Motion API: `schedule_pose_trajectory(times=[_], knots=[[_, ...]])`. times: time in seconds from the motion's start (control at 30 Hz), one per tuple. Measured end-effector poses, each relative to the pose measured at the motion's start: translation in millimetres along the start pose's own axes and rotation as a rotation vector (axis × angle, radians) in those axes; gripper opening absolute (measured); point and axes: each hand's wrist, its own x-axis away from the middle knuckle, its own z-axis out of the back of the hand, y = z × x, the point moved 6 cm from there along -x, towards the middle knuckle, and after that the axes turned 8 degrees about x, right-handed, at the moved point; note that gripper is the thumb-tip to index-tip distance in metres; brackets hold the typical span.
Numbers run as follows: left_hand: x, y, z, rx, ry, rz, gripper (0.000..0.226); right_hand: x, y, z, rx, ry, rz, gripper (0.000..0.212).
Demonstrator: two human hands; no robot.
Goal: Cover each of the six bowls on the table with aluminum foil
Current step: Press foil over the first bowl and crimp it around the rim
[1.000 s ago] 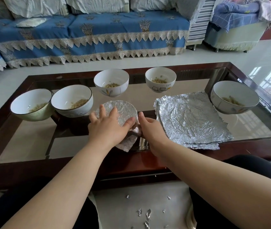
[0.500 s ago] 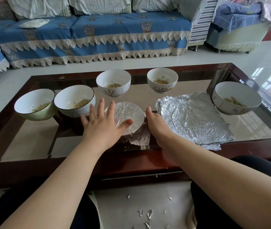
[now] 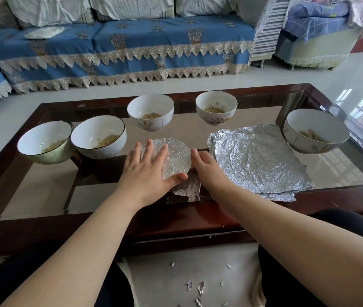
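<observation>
A foil-covered bowl (image 3: 177,155) stands near the front middle of the glass table (image 3: 43,185). My left hand (image 3: 146,173) lies flat on its left side, fingers straight, thumb along the front rim. My right hand (image 3: 205,167) presses the foil against the bowl's right side; its fingers are partly hidden. Several uncovered white bowls with grain inside stand around: far left (image 3: 45,141), next to it (image 3: 99,139), back middle (image 3: 150,111), back right (image 3: 216,110), far right (image 3: 315,131). A stack of crumpled foil sheets (image 3: 258,160) lies right of the covered bowl.
The table has a dark wooden frame (image 3: 198,220) along its near edge. Small foil scraps (image 3: 195,286) lie on the floor between my knees. A blue-covered sofa (image 3: 120,47) stands beyond the table.
My left hand went from cupping the bowl's front to lying flat on the foil top. The foil flap at the front now hangs tucked down closer to the bowl.
</observation>
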Motion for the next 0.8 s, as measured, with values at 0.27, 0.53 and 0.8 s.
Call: schedule_pose_trajectory(times=[0.27,0.53,0.8], knots=[[-1.1,-1.7,-0.5,0.011,0.024,-0.004,0.132,1.9,6.6,1.9,-0.125,0.074,-0.067,0.030],[-0.4,-1.2,1.4,0.058,0.091,0.007,0.129,-4.2,9.0,-1.8,-0.216,0.102,-0.188,0.027],[0.0,-0.8,2.4,0.049,0.076,0.019,0.121,-12.4,15.9,-10.1,-0.260,0.054,-0.252,0.021]])
